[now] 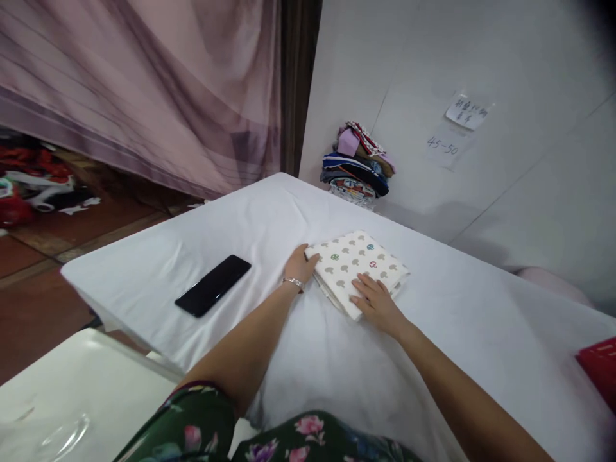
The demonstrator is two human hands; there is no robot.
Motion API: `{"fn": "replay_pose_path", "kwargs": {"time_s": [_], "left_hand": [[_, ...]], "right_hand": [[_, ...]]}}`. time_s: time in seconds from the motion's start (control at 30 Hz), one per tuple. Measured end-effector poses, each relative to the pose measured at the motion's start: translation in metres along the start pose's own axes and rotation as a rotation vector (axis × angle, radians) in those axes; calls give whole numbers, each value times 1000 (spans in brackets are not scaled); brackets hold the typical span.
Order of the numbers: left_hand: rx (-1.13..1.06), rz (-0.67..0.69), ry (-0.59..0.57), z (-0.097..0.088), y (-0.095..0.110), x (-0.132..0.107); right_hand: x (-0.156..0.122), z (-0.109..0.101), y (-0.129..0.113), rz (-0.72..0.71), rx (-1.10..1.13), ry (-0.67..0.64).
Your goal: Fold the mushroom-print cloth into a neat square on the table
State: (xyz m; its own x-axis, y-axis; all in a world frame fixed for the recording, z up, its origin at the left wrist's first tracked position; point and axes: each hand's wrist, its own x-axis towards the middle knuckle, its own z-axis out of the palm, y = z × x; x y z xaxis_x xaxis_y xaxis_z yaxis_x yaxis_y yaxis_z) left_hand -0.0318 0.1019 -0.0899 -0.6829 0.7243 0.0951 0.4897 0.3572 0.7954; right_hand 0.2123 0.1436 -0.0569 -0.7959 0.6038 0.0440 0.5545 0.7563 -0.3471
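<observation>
A folded white cloth (353, 253) printed with grey mushroom shapes and a few coloured ones lies on the white-covered table (260, 212). At its left corner, my left hand (299, 264), with a bracelet at the wrist, grips the edge, the thumb on top and the other fingers partly hidden. My right hand (378, 303) rests on the near right part of the cloth, fingers spread and lying flat. The cloth's layers show along its near left side.
A black phone (213, 285) lies left of my left arm. Stacked folded clothes (356, 163) stand by the wall at the far edge. A red object (599, 369) is at the right. A white surface (81, 378) adjoins at lower left; a pink curtain (192, 83) hangs behind.
</observation>
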Motion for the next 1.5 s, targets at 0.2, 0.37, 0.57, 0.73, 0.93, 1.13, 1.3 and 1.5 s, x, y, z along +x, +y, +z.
{"fn": "replay_pose_path", "kwargs": {"time_s": [0.2, 0.37, 0.57, 0.73, 0.93, 1.13, 1.3, 1.5], "left_hand": [[-44, -32, -22, -4, 2, -4], [-96, -58, -19, -8, 4, -8], [-148, -79, -40, -11, 3, -9], [-135, -58, -39, -9, 1, -7], [-92, -45, -43, -8, 0, -6], [-84, -37, -34, -6, -1, -6], [-84, -44, -36, -8, 1, -7], [-83, -38, -38, -7, 1, -7]], "right_hand": [[-35, 8, -13, -187, -98, 121], [-39, 16, -23, -275, -180, 223], [-30, 17, -21, -262, -131, 282], [-30, 16, -13, -224, -30, 239], [-30, 8, -8, -270, -62, 205], [-34, 16, -12, -355, -171, 196], [-37, 21, -15, -358, -209, 193], [-33, 27, -14, -310, -204, 265]]}}
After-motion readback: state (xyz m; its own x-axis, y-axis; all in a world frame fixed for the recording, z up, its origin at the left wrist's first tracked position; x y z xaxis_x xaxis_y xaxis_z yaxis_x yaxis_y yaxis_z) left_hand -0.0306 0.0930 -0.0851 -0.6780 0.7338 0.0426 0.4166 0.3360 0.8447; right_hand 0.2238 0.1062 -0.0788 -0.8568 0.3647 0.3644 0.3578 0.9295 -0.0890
